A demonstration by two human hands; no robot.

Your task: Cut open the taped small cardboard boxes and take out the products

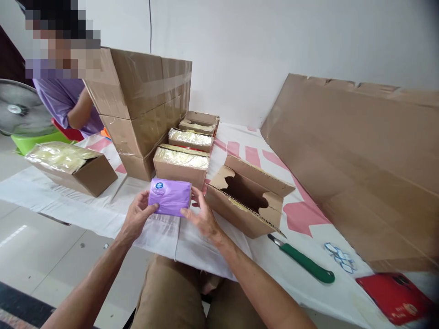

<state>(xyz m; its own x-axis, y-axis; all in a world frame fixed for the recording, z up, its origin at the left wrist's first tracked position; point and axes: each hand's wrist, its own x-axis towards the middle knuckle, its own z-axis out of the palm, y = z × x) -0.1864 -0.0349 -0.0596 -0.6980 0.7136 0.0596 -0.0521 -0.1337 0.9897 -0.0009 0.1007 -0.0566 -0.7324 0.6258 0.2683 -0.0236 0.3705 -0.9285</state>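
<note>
A purple soft packet [173, 197] with a round blue label, like a tissue pack, is held up over the near edge of the table. My left hand [141, 211] pinches its left end, thumb on the front. At the other end, my right hand [202, 211] grips it with the thumb at the lower corner. Just right of my right hand stands an open cardboard box [240, 212], flaps raised and its inside dark. Beyond the packet sits a small carton [180, 171] with shiny clear tape on top.
Stacked cartons [144, 114] rise at the left, with a person [68, 100] behind them. A taped box [96, 176] lies at left. On the right are a green-handled knife [307, 262], stickers [340, 257], a red phone [394, 297] and a large cardboard sheet [356, 169].
</note>
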